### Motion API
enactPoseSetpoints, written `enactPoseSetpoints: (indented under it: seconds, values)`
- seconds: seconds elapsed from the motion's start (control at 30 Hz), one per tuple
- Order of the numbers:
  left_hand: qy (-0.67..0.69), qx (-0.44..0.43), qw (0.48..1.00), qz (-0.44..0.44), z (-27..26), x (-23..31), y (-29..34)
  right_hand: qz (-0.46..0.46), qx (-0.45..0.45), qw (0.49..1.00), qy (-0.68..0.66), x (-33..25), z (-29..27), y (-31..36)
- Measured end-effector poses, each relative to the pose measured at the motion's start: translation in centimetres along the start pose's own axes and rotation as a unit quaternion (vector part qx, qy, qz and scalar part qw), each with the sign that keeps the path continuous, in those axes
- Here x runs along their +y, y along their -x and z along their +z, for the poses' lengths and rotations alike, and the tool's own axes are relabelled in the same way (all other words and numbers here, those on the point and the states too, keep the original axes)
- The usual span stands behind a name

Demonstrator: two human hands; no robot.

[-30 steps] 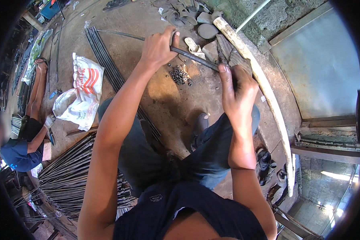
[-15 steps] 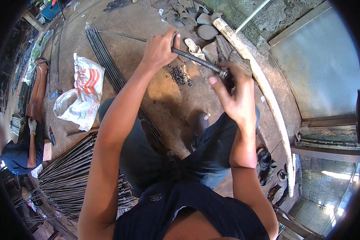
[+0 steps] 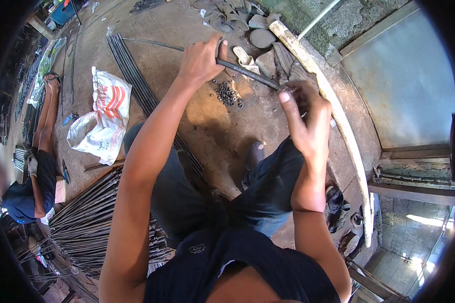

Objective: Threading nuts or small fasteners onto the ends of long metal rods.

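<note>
My left hand is closed around a long dark metal rod, held in the air above the floor. The rod's threaded end slants down to the right. My right hand is at that end, with thumb and curled fingers closed about a nut that they mostly hide; the fingers are slightly blurred. Below the rod, a small pile of dark nuts lies on the floor between my feet and the left hand's reach.
A bundle of rods lies at the left, beside a white sack. Several more threaded rods are stacked nearer. A sandal lies beyond the nuts. A long pale pole curves along the right. Another person sits far left.
My right hand has shifted slightly right and turned at the rod's end, its thumb and fingers drawing together over the nut that showed before. The left hand stays nearly still.
</note>
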State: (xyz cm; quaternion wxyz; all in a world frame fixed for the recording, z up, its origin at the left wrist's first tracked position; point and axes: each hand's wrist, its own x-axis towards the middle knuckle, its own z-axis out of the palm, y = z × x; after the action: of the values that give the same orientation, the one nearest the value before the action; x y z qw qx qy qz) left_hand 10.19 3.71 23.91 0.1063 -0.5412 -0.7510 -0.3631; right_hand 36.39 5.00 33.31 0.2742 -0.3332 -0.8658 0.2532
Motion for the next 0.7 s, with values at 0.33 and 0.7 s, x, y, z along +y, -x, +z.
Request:
enactPoseSetpoints:
  seconds: [0.33,0.7]
  values:
    - [-0.003,0.004,1.0,0.0,-0.1,0.2,-0.1,-0.226,0.103,0.968,-0.041,1.0,1.0,-0.9]
    - [0.005,0.001,1.0,0.005,-0.2,0.0,0.3,-0.129,0.042,0.99,-0.035,0.2,1.1,-0.6]
